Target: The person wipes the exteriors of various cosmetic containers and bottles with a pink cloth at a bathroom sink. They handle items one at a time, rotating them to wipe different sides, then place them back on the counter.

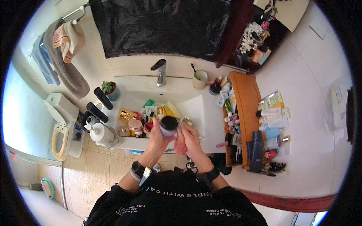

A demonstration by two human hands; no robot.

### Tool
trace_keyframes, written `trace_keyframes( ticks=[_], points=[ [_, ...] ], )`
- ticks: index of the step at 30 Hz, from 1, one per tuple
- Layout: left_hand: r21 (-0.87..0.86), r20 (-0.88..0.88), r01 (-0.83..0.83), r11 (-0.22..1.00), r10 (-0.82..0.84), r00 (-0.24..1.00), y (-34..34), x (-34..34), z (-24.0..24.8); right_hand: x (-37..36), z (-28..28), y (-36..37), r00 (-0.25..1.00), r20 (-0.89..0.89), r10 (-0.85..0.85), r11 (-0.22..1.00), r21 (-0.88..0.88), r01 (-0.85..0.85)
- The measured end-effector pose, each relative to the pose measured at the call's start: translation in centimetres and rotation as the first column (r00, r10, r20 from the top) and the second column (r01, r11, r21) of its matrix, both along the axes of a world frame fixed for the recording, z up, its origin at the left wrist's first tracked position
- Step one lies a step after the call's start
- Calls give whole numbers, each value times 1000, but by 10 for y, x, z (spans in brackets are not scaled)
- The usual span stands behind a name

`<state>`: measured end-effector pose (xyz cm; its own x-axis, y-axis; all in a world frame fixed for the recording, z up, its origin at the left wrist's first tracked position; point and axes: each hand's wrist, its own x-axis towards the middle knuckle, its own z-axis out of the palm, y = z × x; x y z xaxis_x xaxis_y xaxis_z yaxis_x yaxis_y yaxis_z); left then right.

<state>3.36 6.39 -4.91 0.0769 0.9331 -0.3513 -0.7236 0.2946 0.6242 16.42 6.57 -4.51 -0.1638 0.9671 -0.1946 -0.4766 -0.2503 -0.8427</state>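
Above the front of the white sink (194, 113), my left hand (156, 141) grips a bottle with a wide black cap (168, 123). The cap faces up, and the lower body of the bottle is hidden by my fingers. My right hand (192, 141) is closed on a pink cloth (181, 146) and presses it against the bottle's right side. Just beyond my hands, the basin holds a heap of cosmetics, among them a pink round jar (135, 125), a gold box (127, 115), a yellow tube (173, 109) and a green-capped tube (148, 103).
A chrome faucet (161, 73) rises behind the basin. On the left rim stand a white pump bottle (101, 133), dark cylinders and a potted succulent (108, 88). A cup with a toothbrush (200, 80) is back right. An orange-brown wooden organizer (247, 101) with tubes and bottles stands right.
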Motion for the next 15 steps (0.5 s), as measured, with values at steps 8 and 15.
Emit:
trace_keyframes(
  ticks=[8, 15],
  points=[
    [271, 156, -111, 956, 70, 985, 7, 4, -2, -8, -9, 36, 973, -225, -41, 994, -105, 17],
    [291, 153, -107, 951, 65, 986, 24, -1, -7, -19, 17, 25, 929, -321, -184, 946, -314, 79]
  ],
)
